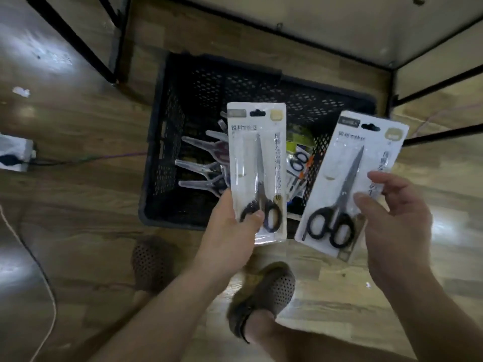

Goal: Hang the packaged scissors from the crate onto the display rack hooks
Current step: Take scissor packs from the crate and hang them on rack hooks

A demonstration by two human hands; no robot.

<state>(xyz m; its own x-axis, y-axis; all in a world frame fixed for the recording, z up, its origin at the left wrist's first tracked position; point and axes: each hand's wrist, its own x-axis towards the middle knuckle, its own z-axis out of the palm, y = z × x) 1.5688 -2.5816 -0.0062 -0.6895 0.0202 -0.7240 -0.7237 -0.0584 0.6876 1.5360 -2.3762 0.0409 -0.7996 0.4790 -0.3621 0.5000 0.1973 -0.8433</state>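
Head view: crate (167,142), cable (86,160), clog (264,291) below two scissor packs (257,163) (350,184)

A wood-plank floor (78,205) carries a black perforated crate (167,131). Left of the crate lie a white power strip (15,152), a pale cord (31,257) and a white scrap (21,91). Two perforated clogs (151,259) stand just on the crate's near side. A black rack leg (115,48) stands beyond its far-left corner.
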